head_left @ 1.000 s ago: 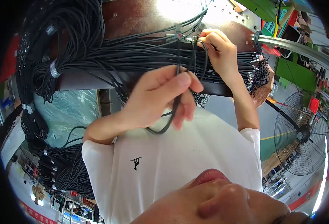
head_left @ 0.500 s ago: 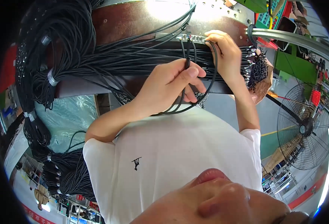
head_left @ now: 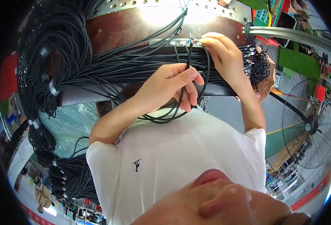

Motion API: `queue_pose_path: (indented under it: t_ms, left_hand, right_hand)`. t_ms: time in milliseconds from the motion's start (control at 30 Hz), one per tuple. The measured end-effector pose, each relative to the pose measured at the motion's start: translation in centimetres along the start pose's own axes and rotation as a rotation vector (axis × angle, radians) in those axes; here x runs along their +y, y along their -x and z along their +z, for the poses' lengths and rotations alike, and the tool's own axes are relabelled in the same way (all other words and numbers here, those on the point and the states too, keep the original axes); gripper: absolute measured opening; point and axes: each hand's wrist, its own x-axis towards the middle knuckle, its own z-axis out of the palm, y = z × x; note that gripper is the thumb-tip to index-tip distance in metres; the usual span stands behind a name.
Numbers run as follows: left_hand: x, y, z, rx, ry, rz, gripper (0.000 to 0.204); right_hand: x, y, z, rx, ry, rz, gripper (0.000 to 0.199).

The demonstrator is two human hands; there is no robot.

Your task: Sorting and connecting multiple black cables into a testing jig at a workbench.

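My left hand (head_left: 169, 84) is closed around black cables (head_left: 180, 99) between thumb and fingers, with its lower fingers loosely curled. The cables rise from it to a narrow metal fixture strip (head_left: 164, 42) at the edge of the brown work surface. My right hand (head_left: 225, 52) pinches a cable end at the strip's right end; its fingertips hide the exact grip. Other cable ends sit side by side along the strip. Below my left hand the held cables loop down in front of the white shirt.
A thick layer of black cables (head_left: 113, 69) runs along the bench, with metal-tipped ends (head_left: 249, 56) at the right. Tied cable bundles (head_left: 66, 33) hang at the left. A curved metal rail (head_left: 293, 33) crosses at the upper right. A black fan (head_left: 311, 123) stands to the right.
The view has shifted slightly. My right hand stays at the strip's right end, and my left hand still holds the cables, its lower fingers a little lower and more curled.
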Motion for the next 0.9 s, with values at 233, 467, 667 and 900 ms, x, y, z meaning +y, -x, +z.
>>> queue_pose_path:
  t_ms: [233,467,667,900]
  left_hand:
    - [2.7,0.5,1.4,-0.130,-0.503,0.074,0.037]
    - [2.6,1.9,-0.4,0.137,-0.743,0.197,0.028]
    - [5.2,-1.7,-7.1,0.487,-0.802,0.482,0.027]
    - [7.5,-20.4,-20.2,0.257,-0.703,0.900,0.028]
  right_hand:
    - [0.2,0.7,-0.9,0.101,-0.093,0.140,0.023]
    - [1.5,1.3,0.7,-0.003,-0.141,0.095,0.015]
    - [2.3,1.4,0.2,-0.053,-0.146,0.091,0.018]
    - [2.9,-0.7,-1.3,-0.188,0.035,-0.360,0.026]
